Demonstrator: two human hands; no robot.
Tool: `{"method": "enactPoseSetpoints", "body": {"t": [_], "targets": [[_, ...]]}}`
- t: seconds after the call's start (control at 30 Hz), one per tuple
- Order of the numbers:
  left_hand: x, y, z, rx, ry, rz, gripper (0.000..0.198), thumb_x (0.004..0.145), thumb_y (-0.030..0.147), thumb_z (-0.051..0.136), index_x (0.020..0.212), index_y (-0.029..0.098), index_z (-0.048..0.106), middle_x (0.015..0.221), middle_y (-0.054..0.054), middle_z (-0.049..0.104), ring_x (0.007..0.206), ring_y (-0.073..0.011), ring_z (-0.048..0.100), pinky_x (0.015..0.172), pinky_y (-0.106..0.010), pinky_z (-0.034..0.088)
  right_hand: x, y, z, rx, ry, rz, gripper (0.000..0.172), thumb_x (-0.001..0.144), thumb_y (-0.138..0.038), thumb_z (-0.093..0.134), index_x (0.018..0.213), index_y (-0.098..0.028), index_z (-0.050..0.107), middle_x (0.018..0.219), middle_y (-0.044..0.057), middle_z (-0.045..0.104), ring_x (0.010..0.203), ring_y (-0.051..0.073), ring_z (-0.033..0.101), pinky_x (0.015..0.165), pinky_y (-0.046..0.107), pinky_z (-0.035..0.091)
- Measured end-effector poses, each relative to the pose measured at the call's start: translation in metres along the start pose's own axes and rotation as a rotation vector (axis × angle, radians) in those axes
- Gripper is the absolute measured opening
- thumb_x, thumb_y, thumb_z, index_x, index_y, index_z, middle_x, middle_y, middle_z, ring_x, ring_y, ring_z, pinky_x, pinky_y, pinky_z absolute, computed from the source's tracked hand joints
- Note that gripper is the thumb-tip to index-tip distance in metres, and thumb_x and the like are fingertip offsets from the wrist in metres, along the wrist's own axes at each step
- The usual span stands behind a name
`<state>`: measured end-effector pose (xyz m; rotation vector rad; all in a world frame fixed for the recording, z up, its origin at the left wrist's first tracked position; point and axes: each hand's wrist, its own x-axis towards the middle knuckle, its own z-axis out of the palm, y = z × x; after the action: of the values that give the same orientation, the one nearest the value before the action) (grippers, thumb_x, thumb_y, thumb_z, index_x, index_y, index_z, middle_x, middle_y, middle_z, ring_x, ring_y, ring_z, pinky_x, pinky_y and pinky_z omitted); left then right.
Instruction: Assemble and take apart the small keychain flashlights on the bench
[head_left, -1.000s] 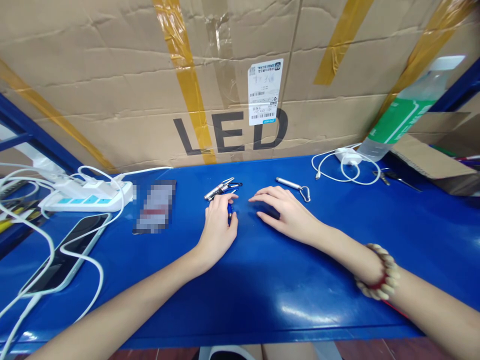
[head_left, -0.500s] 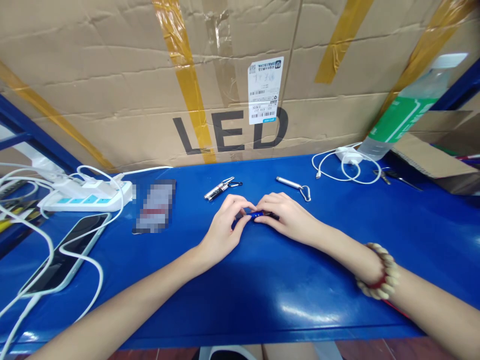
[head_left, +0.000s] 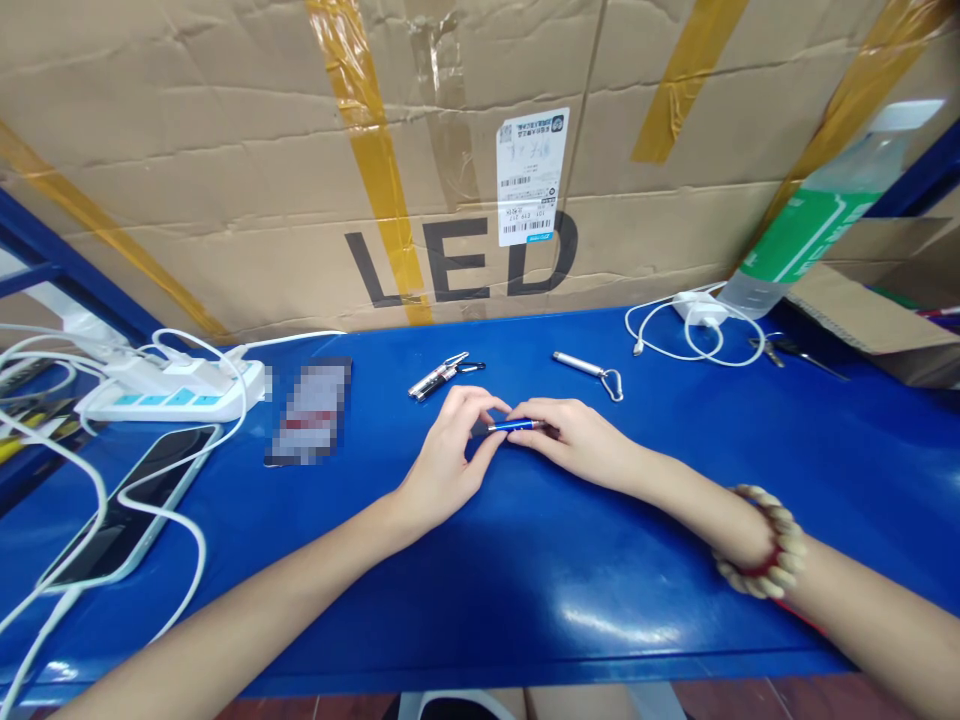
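At the blue tabletop (head_left: pixel 487 570), a blue metal tube (head_left: pixel 516 425) is held crosswise, its long axis running left to right. Its right end is pinched by the right hand (head_left: pixel 574 435); its left tip is met by the left hand (head_left: pixel 457 440), whose grip cannot be told. Beyond, a silver carabiner keychain (head_left: pixel 576 362) is backed by a cardboard box (head_left: pixel 262 200).

The near part of the blue counter (head_left: pixel 495 590) gives wide passage. Between left hand (head_left: pixel 448 450) and right hand (head_left: pixel 577 437), the blue tube (head_left: pixel 517 425) bars the gap. At the back, the cardboard box (head_left: pixel 255 200) closes the way. On the left, the power strip (head_left: pixel 180 402), white cables (head_left: pixel 201 550) and smartphone (head_left: pixel 124 530) obstruct the movement; on the right, the plastic bottle (head_left: pixel 814 235).
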<state>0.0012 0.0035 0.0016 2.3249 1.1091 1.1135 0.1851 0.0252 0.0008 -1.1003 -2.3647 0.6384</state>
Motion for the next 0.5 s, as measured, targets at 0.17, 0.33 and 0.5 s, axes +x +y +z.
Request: {"method": "enactPoseSetpoints", "body": {"t": [0.17, 0.33, 0.5], "targets": [[0.0003, -0.0009, 0.0006, -0.036, 0.035, -0.087, 0.02, 0.083, 0.015, 0.048, 0.102, 0.02, 0.048, 0.103, -0.006, 0.05, 0.087, -0.0142, 0.053, 0.068, -0.026, 0.045, 0.0006, -0.0003, -0.0025, 0.014, 0.017, 0.033, 0.026, 0.087, -0.04, 0.046, 0.093, -0.022, 0.064, 0.084, 0.002, 0.061, 0.074, 0.014, 0.055, 0.064, 0.025, 0.039], [0.0008, 0.0002, -0.0009, -0.07, 0.015, -0.128, 0.018, 0.086, 0.018, 0.044, 0.103, 0.02, 0.048, 0.104, -0.006, 0.051, 0.091, -0.0152, 0.052, 0.071, -0.027, 0.044, 0.0021, 0.0034, -0.0042, 0.041, 0.022, 0.027, 0.026, 0.086, -0.041, 0.048, 0.089, -0.023, 0.066, 0.085, 0.001, 0.062, 0.079, 0.015, 0.056, 0.067, 0.025, 0.038], [0.0014, 0.0008, -0.0018, -0.087, 0.014, -0.189, 0.017, 0.088, 0.022, 0.04, 0.103, 0.02, 0.048, 0.103, -0.006, 0.051, 0.093, -0.0154, 0.051, 0.074, -0.028, 0.044, 0.0029, 0.0058, -0.004, 0.04, 0.032, 0.052, 0.026, 0.085, -0.042, 0.049, 0.089, -0.023, 0.065, 0.084, 0.001, 0.061, 0.074, 0.014, 0.056, 0.064, 0.024, 0.038]]}}
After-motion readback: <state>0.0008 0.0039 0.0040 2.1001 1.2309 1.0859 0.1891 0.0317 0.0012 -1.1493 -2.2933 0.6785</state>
